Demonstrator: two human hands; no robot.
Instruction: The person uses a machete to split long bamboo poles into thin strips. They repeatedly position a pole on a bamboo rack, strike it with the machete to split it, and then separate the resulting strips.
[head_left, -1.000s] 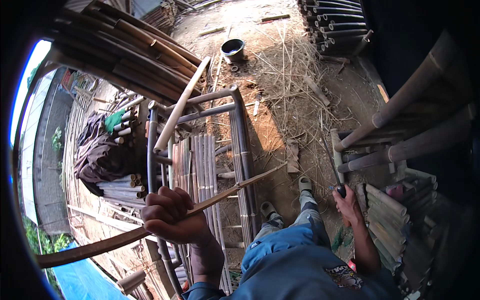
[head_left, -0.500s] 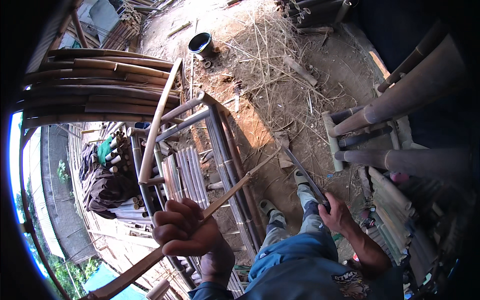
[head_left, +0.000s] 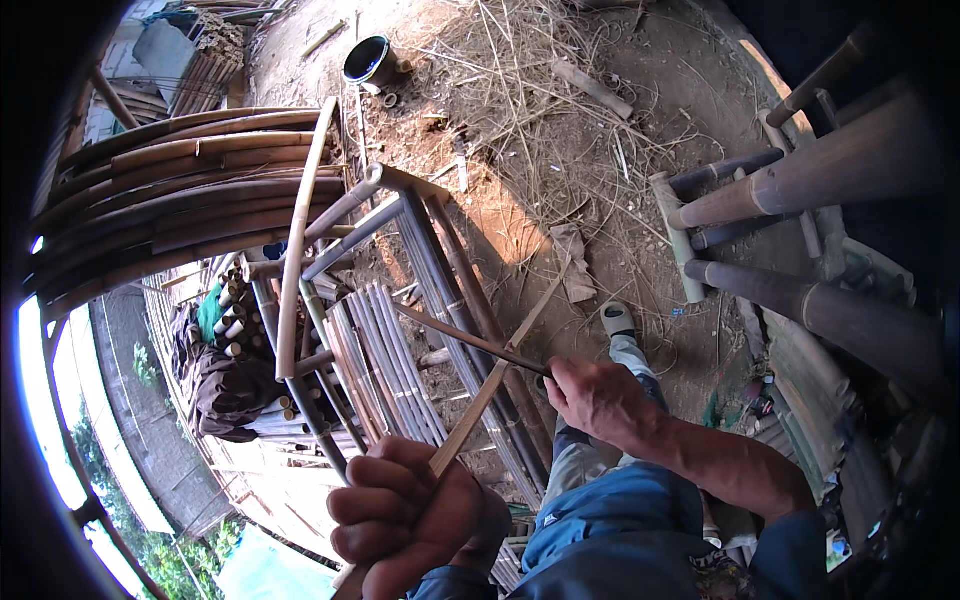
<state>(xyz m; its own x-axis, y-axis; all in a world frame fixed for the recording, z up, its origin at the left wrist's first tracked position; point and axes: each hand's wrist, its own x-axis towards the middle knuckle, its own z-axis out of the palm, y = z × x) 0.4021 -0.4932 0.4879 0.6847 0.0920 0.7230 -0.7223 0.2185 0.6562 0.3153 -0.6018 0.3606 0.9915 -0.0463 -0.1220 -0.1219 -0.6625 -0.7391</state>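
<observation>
A long flat bamboo strip (head_left: 470, 424) runs slantwise from the lower left up to the ground ahead. My left hand (head_left: 405, 510) is wrapped round its near part in a fist. Further along, my right hand (head_left: 605, 402) grips a long, narrow-bladed knife (head_left: 455, 330) by its handle, which the fingers mostly hide. The blade points left and crosses the strip; whether it touches the strip I cannot tell. By the strip's far end lies a flat brownish piece (head_left: 572, 262) on the dirt. Just beyond my left hand stands a bamboo frame (head_left: 425, 255) with slats.
Stacked bamboo poles (head_left: 200, 190) fill the left, with one bamboo length (head_left: 305, 240) leaning against the frame. A black bucket (head_left: 368, 62) and scattered bamboo shavings (head_left: 510, 90) lie ahead. Thick bamboo posts (head_left: 800, 190) stand at the right. A dark cloth (head_left: 225, 390) covers poles at left.
My right hand has moved left and up, swinging the knife from beside the strip to across it. My left hand, still holding the strip, sits slightly lower in view. The view has shifted a little.
</observation>
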